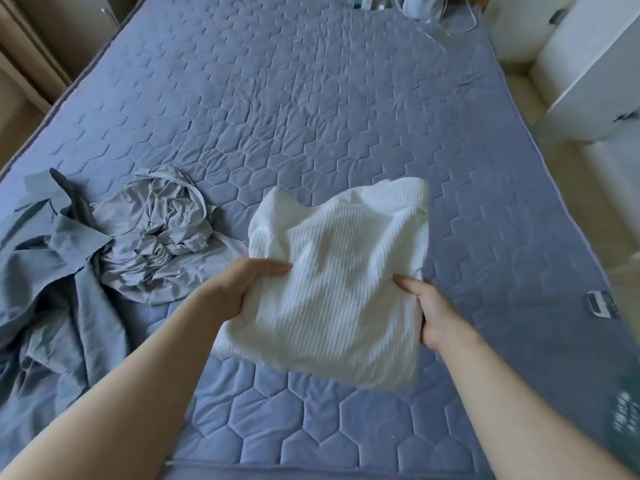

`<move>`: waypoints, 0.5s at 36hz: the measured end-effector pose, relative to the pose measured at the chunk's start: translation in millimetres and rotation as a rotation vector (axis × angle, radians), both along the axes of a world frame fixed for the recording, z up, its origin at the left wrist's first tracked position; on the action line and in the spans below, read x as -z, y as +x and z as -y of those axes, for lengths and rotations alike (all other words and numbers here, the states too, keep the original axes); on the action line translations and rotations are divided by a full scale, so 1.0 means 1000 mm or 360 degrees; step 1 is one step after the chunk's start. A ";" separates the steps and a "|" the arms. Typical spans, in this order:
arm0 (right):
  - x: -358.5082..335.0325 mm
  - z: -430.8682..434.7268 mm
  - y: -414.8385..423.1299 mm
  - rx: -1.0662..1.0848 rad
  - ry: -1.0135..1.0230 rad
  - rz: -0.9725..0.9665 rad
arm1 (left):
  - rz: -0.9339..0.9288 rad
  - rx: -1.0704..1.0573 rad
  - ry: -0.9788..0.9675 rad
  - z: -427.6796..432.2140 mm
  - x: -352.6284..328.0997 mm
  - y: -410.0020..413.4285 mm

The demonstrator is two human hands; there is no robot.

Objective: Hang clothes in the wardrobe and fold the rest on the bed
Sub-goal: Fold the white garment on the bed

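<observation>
A white ribbed garment [332,278], folded into a rough square, hangs a little above the blue quilted bed [311,116]. My left hand [239,285] grips its left edge, thumb on top. My right hand [429,313] grips the right edge, thumb on the cloth. A crumpled grey garment [156,230] lies on the bed to the left. A blue-grey shirt [45,278] is spread beside it at the bed's left edge.
White cabinets [588,74] stand to the right of the bed. A beige wardrobe [41,46] stands at the upper left. A pale blue item and clear hangers [433,15] lie at the bed's far end. A small label [601,303] shows at the bed's right edge.
</observation>
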State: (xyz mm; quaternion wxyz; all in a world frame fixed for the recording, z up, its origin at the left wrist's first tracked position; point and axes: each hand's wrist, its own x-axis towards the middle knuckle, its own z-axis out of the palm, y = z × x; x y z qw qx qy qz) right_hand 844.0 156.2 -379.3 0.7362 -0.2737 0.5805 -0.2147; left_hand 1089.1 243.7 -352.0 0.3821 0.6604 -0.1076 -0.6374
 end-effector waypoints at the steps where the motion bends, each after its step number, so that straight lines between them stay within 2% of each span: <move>1: -0.007 -0.007 -0.005 0.0018 -0.0004 0.0006 | 0.0000 0.0025 0.0001 -0.004 -0.006 -0.005; 18: -0.045 -0.165 -0.116 0.0704 0.0032 0.0001 | 0.0097 0.0482 -0.0049 -0.048 -0.049 -0.112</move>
